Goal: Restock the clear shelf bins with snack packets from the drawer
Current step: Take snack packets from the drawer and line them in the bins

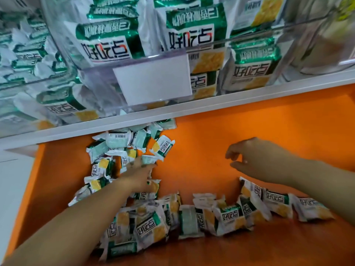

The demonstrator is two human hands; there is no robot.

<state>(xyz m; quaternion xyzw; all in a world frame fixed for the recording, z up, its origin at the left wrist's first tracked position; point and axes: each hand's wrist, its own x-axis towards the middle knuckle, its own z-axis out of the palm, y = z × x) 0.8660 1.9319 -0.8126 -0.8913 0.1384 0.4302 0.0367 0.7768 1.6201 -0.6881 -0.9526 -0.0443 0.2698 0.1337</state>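
Across the top of the frame, the clear shelf bins [99, 79] are sitting on a white shelf [249, 96], each one holding green-and-white snack packets [107, 41] standing on end. A blank white label [153, 79] is hanging on the front of the middle bin.

Below the shelf, the orange drawer [269, 121] is lying open. At left of centre, a loose pile of packets [115, 148] is spreading from the shelf edge down towards the lower left. The left hand [139, 175] is reaching into this pile, its fingertips touching a pale green packet [148, 159]. The hand is blurred, so I cannot tell whether the fingers are closing round it.

Along the lower middle and right, a row of packets [226, 215] is leaning against the near side of the drawer. Right of centre, the right hand [257, 160] is hovering over bare orange floor, fingers loosely curled and parted from the thumb, grasping nothing and apart from every packet.
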